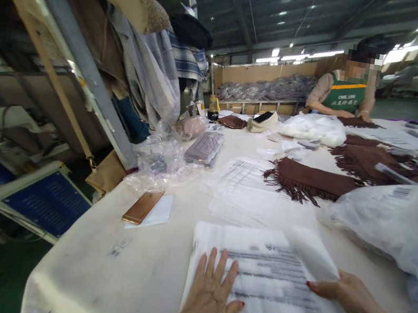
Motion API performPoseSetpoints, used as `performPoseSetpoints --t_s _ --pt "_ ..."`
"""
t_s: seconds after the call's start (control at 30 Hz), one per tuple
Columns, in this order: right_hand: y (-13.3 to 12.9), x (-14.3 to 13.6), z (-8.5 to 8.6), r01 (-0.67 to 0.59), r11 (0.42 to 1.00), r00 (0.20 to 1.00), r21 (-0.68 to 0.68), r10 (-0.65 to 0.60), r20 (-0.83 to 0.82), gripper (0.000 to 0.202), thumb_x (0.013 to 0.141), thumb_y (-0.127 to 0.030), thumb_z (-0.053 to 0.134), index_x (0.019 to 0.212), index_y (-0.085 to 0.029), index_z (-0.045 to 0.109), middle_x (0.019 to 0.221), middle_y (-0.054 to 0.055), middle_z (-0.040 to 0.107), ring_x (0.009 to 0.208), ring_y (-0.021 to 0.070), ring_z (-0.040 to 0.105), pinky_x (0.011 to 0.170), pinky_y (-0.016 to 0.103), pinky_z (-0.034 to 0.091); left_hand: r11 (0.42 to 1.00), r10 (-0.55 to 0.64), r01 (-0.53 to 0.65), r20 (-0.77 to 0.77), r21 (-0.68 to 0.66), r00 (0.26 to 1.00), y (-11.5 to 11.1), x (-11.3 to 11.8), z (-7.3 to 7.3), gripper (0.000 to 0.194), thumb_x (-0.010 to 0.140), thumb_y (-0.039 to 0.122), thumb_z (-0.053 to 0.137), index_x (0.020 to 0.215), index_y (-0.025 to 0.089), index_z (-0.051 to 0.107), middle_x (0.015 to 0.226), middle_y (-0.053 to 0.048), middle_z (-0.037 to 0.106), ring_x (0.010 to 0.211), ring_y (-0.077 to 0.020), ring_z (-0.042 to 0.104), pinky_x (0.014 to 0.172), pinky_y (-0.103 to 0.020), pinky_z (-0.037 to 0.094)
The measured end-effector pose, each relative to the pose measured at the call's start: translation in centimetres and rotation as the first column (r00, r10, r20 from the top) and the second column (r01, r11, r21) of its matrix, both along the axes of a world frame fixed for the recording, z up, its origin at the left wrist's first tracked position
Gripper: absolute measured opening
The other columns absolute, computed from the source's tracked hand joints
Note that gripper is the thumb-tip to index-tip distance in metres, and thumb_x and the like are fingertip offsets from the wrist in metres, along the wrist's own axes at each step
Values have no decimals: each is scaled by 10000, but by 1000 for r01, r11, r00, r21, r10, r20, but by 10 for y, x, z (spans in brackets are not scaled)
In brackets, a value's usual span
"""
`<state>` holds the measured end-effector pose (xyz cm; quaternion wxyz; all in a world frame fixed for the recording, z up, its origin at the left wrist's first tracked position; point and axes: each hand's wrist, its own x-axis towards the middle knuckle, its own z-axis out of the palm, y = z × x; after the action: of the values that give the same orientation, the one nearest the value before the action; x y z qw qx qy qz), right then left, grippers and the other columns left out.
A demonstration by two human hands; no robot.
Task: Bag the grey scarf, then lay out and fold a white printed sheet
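Head view: flat clear poly bag w/ blurred black print, pressed by both hands on cream table.

Thin, glossy, rectangular film, near edge of table. L hand spread flat, palm down on bag's left part, gripping nothing. R hand at right edge, fingers pinching lifted top layer. Beyond: rose-gold phone on white paper; brown fringed scarf, soft knit.

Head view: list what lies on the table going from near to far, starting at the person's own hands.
Left hand and right hand on the printed plastic bag → gold phone → fringed brown scarf → flat grey packet → white bundle → a co-worker in a green apron.
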<state>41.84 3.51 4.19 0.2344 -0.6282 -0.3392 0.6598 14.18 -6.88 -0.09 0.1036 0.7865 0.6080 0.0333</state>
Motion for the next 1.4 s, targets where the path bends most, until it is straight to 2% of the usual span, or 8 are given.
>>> performPoseSetpoints --t_s 0.17,0.27,0.47,0.6,0.73,0.97,1.2,1.4 --pt "0 1 -3 8 1000 1000 24 -9 23 333 439 -225 730 733 -153 591 603 102 691 562 310 652 547 393 544 986 169 -168 -26 13 985 20 -7 37 580 929 496 203 1405 169 259 1481 -121 223 1372 -282 145 1117 -499 208" --pt "-2 0 2 8 1000 1000 22 -9 22 315 427 -220 721 708 -163 591 582 93 686 557 304 651 539 384 544 975 200 -191 -79 110 977 23 -17 29 615 912 523 247 1418 176 209 1497 -116 154 1381 -294 82 1113 -550 151" --pt "-5 -1 7 -35 997 999 62 37 -21 240 419 -230 705 637 -184 614 590 79 690 585 307 657 556 375 547 967 246 -240 68 -84 967 28 -38 19 553 869 390 456 1383 242 313 1509 -71 156 1392 -253 84 1129 -476 101" --pt "-4 2 1 -24 997 999 79 26 -28 231 406 -227 699 619 -188 616 575 73 686 575 305 652 547 378 544 873 488 -486 90 -39 868 14 -42 33 611 836 232 494 1382 85 263 1434 -167 335 1326 -238 298 1087 -362 237" --pt "-3 2 0 -29 997 999 77 30 -14 243 403 -226 712 621 -182 615 586 91 688 584 317 653 554 388 544 754 656 -644 121 -126 745 -4 -40 39 356 760 205 568 1086 68 525 1035 -126 635 962 -206 587 843 -278 428" --pt "-5 1 1 -31 996 999 79 30 20 258 419 -238 708 641 -176 593 596 98 685 590 318 655 566 392 545 653 756 -706 190 -274 626 0 -38 46 365 650 297 667 929 85 564 926 -139 670 844 -253 628 645 -284 435" --pt "-6 0 2 -9 995 1000 96 7 15 280 409 -229 698 665 -182 592 588 89 686 582 307 654 553 375 543 721 692 -605 312 -338 651 1 -26 42 246 698 248 618 903 112 626 892 -89 698 812 -234 645 659 -274 453" --pt "-12 1 8 -15 984 999 175 9 35 373 448 -267 711 787 -173 587 644 76 701 604 301 660 549 363 539 817 577 -509 374 -272 726 11 -37 63 222 797 242 517 979 141 595 927 -24 690 843 -179 635 691 -227 454"
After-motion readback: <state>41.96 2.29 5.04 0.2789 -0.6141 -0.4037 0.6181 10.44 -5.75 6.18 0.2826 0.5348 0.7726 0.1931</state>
